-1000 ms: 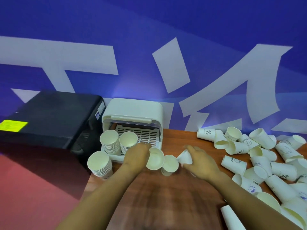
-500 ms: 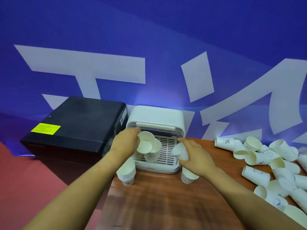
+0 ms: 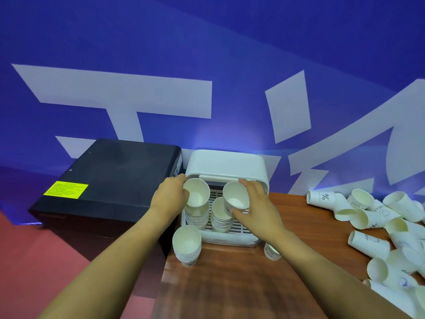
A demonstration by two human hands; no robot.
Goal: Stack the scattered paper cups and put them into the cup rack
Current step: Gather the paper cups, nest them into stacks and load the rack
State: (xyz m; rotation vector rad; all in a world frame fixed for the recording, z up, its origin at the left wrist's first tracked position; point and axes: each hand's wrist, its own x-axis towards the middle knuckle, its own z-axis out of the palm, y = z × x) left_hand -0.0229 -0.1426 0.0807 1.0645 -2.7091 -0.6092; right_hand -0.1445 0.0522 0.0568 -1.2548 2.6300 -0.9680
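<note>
The white cup rack (image 3: 226, 164) stands at the table's back left, its slatted tray holding two stacks of paper cups (image 3: 197, 217). My left hand (image 3: 170, 199) grips a white cup (image 3: 197, 196) just over the left stack. My right hand (image 3: 255, 203) holds another white cup (image 3: 236, 195) above the right stack (image 3: 220, 217). A third stack (image 3: 186, 245) stands on the table in front of the rack's left corner. One single cup (image 3: 271, 250) stands by my right forearm.
Several loose paper cups (image 3: 377, 217) lie scattered over the right side of the wooden table (image 3: 230, 284). A black box (image 3: 110, 178) with a yellow label sits left of the rack. The blue wall rises right behind.
Both hands lifted from the table toward the rack, each carrying a cup. The right hand's cup moved from beside the rack to above the right stack.
</note>
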